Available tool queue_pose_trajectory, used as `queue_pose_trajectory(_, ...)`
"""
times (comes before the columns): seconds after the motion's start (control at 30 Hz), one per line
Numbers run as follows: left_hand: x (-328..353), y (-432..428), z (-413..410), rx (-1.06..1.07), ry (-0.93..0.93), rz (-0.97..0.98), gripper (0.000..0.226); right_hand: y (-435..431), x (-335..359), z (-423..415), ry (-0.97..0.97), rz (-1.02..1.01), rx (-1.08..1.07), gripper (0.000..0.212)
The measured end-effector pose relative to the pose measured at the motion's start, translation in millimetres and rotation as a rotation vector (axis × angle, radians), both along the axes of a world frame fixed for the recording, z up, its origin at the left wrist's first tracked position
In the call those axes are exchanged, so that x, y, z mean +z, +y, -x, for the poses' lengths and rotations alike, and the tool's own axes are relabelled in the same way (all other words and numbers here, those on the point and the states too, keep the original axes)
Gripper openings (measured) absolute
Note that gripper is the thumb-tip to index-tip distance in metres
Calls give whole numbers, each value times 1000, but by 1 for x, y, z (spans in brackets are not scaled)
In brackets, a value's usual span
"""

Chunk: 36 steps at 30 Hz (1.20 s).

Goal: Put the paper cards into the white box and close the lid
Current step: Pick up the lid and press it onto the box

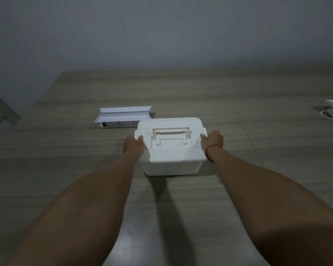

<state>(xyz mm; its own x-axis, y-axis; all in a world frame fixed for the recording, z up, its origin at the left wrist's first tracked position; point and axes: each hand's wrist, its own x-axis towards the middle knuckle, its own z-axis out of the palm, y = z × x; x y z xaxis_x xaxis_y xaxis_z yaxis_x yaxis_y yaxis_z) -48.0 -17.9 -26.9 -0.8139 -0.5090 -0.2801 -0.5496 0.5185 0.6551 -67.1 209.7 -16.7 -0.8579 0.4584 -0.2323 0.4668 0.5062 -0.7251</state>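
Both hands, left (pixel 133 145) and right (pixel 212 140), grasp the sides of the lidded white box (pixel 171 150) on the floor; folded cards (pixel 123 114) lie just behind. Uneven pulls on the latches could tip the box.

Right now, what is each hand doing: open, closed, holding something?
Left hand: closed on the left side of the white box, at the lid edge.
Right hand: closed on the box's right side, same way.
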Motion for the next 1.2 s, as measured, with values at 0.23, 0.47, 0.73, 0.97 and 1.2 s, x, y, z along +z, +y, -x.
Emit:
queue_pose_trajectory(0.23, -1, -1, 6, 13, -14, 0, 50, -1, -1, 5, -14, -30, -2, 39)
queue_pose_trajectory(0.47, -1, 2, 6, 21, -33, -42, 53, -2, -4, 2, -30, 35, -44, 42)
queue_pose_trajectory(0.73, -17, -2, 2, 42, -84, -254, 73, -8, -11, 2, -197, 202, -54, 64)
queue_pose_trajectory(0.97, -16, -5, 3, 163, -63, -130, 79, -4, -20, 1, -238, 182, -116, 77)
queue_pose_trajectory(1.2, -18, 10, -2, 149, 157, -58, 54, -1, -21, 4, -86, 112, -145, 65)
